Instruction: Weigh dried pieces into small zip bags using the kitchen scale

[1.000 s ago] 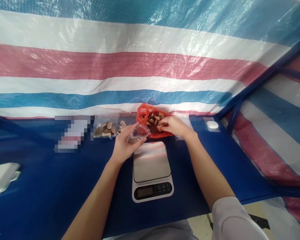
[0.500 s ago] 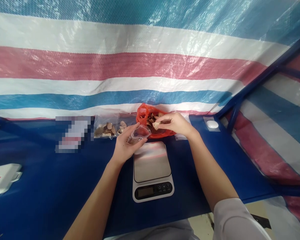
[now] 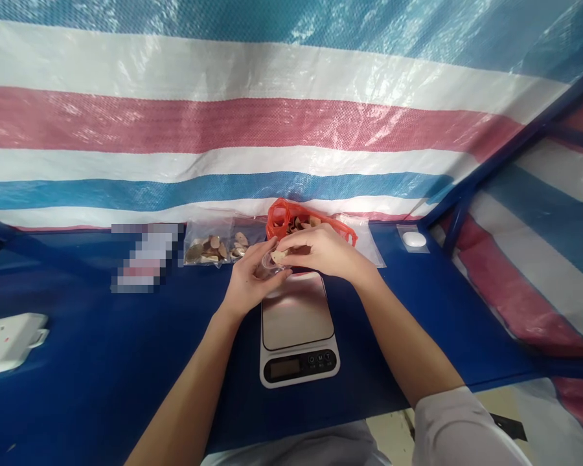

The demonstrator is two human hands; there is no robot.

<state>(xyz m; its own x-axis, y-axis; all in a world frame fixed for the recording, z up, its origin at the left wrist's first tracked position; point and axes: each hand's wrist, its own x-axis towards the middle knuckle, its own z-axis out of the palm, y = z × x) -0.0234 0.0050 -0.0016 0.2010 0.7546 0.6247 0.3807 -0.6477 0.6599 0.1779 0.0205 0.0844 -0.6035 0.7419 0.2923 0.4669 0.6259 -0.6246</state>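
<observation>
- Left hand (image 3: pixel 245 281): thumb and fingers curled apart round the mouth of a clear bag (image 3: pixel 265 264), gripping its sides; lower part of this bag mostly hidden by the hand.
- Right hand (image 3: pixel 325 255): thumb and fingertips pinching a pale slice (image 3: pixel 278 257).
- Slice sits right at the mouth of the clear bag, between both hands; from where I stand, cannot tell if it touches the plastic.
- Scale (image 3: pixel 298 314) on the blue table (image 3: pixel 126 362), just below the hands, its far edge close under them; display (image 3: pixel 285 369) looks dark.
- Red bag (image 3: pixel 342 228) behind the right hand, mouth gaping, brown chips (image 3: pixel 304 223) inside, partly covered by that hand.
- Left of the hands: one packet (image 3: pixel 206 249) of slices, then a second packet (image 3: pixel 240 244) just beside it, partly behind the left hand.
- Right of the red bag: flat plastic sleeve (image 3: pixel 369 243); farther right, a white oval (image 3: pixel 414 239) in a small pouch.
- Power strip (image 3: pixel 10 343) at far left; striped sheet (image 3: pixel 223 123) hangs behind everything.
</observation>
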